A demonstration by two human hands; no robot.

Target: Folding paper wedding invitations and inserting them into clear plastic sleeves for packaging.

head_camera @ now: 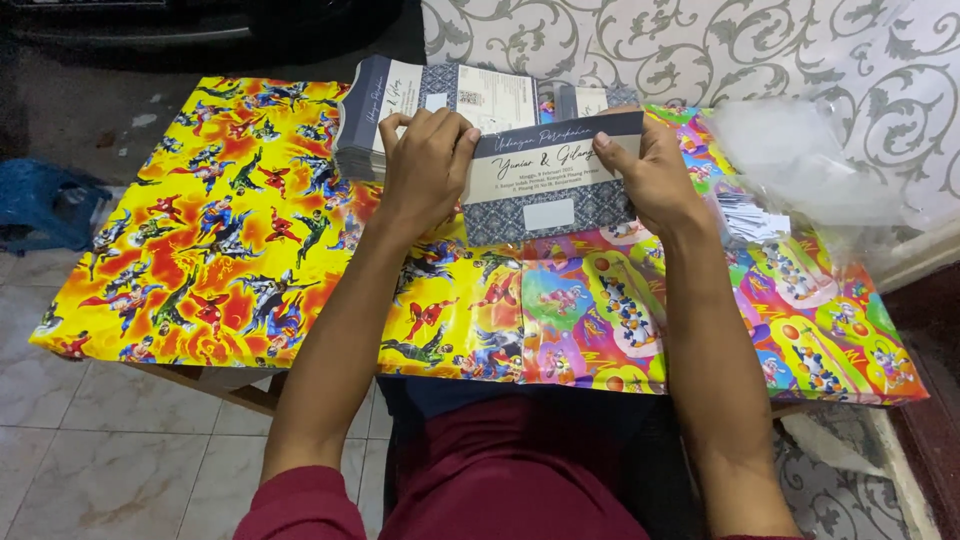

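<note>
I see both hands on one card [555, 180], a grey-blue and cream folded piece held flat just above the table [230, 250]. My left hand [428, 165] covers the card's left end; its fingers [440, 130] are curled shut over the top edge, thumb hidden beneath. My right hand [655, 175] clamps the right end, thumb [612, 152] pressed on the card's face, the other fingers behind it and out of sight. Just beyond the fingertips lies a stack [450, 95] of like cards, partly hidden by the held card and the left hand. Right of the right-hand fingers, a clear plastic bag [800, 170] rests on the table, with small white slips [750, 215] near the wrist. The table carries bright cartoon-print wrap. Far left of the left hand, a blue bag [45, 205] sits on the tiled floor [100, 460].
</note>
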